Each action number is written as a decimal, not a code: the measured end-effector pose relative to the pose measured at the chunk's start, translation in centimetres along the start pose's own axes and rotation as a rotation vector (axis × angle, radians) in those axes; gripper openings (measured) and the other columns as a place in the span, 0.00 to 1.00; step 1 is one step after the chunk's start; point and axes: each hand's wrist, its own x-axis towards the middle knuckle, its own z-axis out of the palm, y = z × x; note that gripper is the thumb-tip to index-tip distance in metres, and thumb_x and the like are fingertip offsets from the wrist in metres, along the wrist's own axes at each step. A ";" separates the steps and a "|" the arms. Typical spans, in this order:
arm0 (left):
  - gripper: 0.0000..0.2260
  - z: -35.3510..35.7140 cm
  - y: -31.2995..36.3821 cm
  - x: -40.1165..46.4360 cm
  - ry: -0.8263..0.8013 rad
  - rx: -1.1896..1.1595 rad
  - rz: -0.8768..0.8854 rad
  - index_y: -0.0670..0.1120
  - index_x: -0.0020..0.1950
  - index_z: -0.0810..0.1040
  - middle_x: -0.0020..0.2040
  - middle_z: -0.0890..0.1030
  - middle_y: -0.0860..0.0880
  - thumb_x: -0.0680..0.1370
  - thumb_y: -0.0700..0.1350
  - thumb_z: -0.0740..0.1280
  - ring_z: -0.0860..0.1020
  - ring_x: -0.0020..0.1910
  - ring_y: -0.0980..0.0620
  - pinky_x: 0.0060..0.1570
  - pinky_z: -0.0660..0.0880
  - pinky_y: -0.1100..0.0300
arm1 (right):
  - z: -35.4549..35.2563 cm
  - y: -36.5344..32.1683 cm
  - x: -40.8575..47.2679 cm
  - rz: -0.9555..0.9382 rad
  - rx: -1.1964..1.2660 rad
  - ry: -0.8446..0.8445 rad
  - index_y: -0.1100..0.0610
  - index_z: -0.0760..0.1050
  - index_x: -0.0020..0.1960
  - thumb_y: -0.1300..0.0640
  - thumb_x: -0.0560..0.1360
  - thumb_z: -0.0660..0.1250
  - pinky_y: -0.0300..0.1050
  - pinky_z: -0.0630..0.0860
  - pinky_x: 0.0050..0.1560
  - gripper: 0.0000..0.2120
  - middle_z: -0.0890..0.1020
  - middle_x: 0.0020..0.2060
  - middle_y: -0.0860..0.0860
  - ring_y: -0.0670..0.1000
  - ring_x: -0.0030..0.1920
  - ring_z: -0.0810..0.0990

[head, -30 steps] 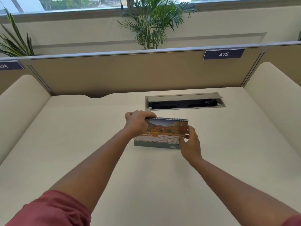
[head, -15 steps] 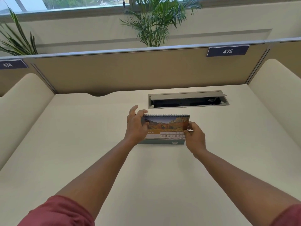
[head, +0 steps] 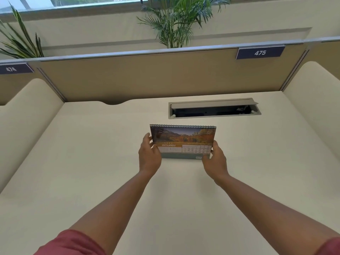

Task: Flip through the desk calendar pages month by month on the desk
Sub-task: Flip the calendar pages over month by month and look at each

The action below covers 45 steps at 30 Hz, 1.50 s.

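A spiral-bound desk calendar (head: 183, 139) stands upright in the middle of the cream desk (head: 92, 172). Its front page shows an autumn mountain photo above the word JANUARY and a date grid. My left hand (head: 149, 155) grips the calendar's left edge, thumb on the front of the page. My right hand (head: 215, 160) holds the lower right corner, fingers curled around the edge. The grey base shows between my hands.
An open cable tray (head: 214, 108) is recessed in the desk just behind the calendar. A tan partition (head: 165, 76) with a "475" label (head: 260, 52) closes the back; rounded cream side panels flank the desk. Potted palms (head: 176, 21) stand beyond the partition.
My left hand came down from the calendar's top edge to its left side. The January page now sits flat and fully in view. My right hand shifted slightly lower on the right edge.
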 end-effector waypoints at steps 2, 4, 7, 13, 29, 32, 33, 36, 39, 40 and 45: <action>0.21 0.1 -0.1 -0.5 -0.002 0.012 0.040 0.47 0.75 0.69 0.65 0.80 0.47 0.82 0.36 0.58 0.81 0.61 0.48 0.60 0.81 0.51 | 0.5 0.0 -0.5 0.009 -0.005 -0.015 0.50 0.66 0.73 0.68 0.77 0.67 0.50 0.78 0.64 0.28 0.77 0.66 0.51 0.55 0.66 0.75; 0.20 0.2 -0.1 -0.8 0.001 0.030 0.064 0.48 0.72 0.73 0.62 0.83 0.47 0.81 0.35 0.57 0.82 0.58 0.47 0.58 0.82 0.50 | 0.9 0.0 -1.1 0.053 -0.003 -0.046 0.55 0.54 0.82 0.66 0.79 0.66 0.54 0.69 0.74 0.37 0.68 0.77 0.53 0.55 0.76 0.67; 0.19 0.1 -0.1 -1.0 0.025 0.033 0.075 0.48 0.69 0.75 0.58 0.85 0.47 0.81 0.35 0.57 0.83 0.54 0.47 0.56 0.82 0.50 | 1.1 0.0 -1.6 0.044 0.006 -0.052 0.55 0.50 0.83 0.66 0.80 0.65 0.53 0.64 0.77 0.38 0.64 0.80 0.53 0.55 0.78 0.64; 0.14 -0.1 -0.3 -0.7 0.094 0.041 0.002 0.42 0.63 0.81 0.54 0.86 0.43 0.80 0.38 0.62 0.83 0.52 0.43 0.49 0.77 0.58 | 0.8 0.2 -2.0 -0.009 -0.005 0.004 0.56 0.61 0.79 0.66 0.78 0.65 0.57 0.68 0.75 0.32 0.71 0.75 0.55 0.56 0.75 0.68; 0.05 -0.7 0.1 -0.6 0.189 -0.024 -0.047 0.46 0.54 0.80 0.40 0.83 0.54 0.80 0.44 0.66 0.83 0.43 0.50 0.44 0.79 0.58 | 0.8 -0.3 -2.5 -0.011 0.045 0.063 0.52 0.68 0.75 0.63 0.80 0.65 0.51 0.74 0.69 0.24 0.80 0.67 0.51 0.53 0.67 0.76; 0.08 -1.2 0.2 -0.2 0.152 -0.073 -0.075 0.47 0.53 0.78 0.38 0.82 0.52 0.80 0.50 0.70 0.82 0.40 0.53 0.40 0.78 0.57 | 0.7 -0.2 -2.3 -0.006 0.082 0.068 0.49 0.69 0.73 0.62 0.80 0.66 0.48 0.74 0.66 0.23 0.79 0.66 0.50 0.51 0.65 0.75; 0.08 -1.3 0.2 -0.1 0.127 -0.079 -0.076 0.47 0.50 0.78 0.39 0.83 0.50 0.81 0.51 0.70 0.82 0.40 0.52 0.38 0.78 0.56 | 0.7 -0.1 -2.2 0.014 0.101 0.074 0.50 0.68 0.73 0.60 0.80 0.67 0.50 0.74 0.67 0.23 0.77 0.67 0.50 0.51 0.66 0.74; 0.12 -1.6 0.2 0.3 0.071 -0.081 -0.079 0.46 0.44 0.77 0.41 0.84 0.47 0.83 0.52 0.66 0.83 0.39 0.49 0.33 0.78 0.56 | 0.4 0.1 -1.9 0.068 0.153 0.124 0.53 0.68 0.72 0.55 0.80 0.69 0.55 0.75 0.65 0.22 0.73 0.69 0.51 0.51 0.64 0.73; 0.13 -1.7 0.3 0.6 0.040 -0.107 -0.099 0.45 0.46 0.77 0.42 0.84 0.45 0.84 0.52 0.63 0.83 0.40 0.48 0.37 0.81 0.52 | 0.1 0.0 -1.3 0.068 0.170 0.200 0.53 0.71 0.62 0.51 0.80 0.69 0.55 0.82 0.55 0.14 0.75 0.62 0.51 0.53 0.57 0.80; 0.13 -1.7 0.3 0.7 0.033 -0.120 -0.103 0.45 0.47 0.78 0.43 0.85 0.46 0.85 0.51 0.63 0.84 0.40 0.48 0.37 0.81 0.52 | -0.1 -0.1 -1.1 0.069 0.180 0.219 0.53 0.72 0.58 0.51 0.80 0.70 0.55 0.83 0.51 0.11 0.77 0.58 0.52 0.54 0.54 0.82; 0.09 -1.9 0.1 0.7 0.064 -0.174 -0.122 0.48 0.42 0.80 0.39 0.85 0.50 0.80 0.49 0.71 0.84 0.37 0.52 0.32 0.78 0.62 | -0.7 -0.1 -0.5 0.112 0.259 0.246 0.53 0.73 0.43 0.54 0.76 0.75 0.49 0.78 0.41 0.11 0.80 0.39 0.51 0.52 0.40 0.78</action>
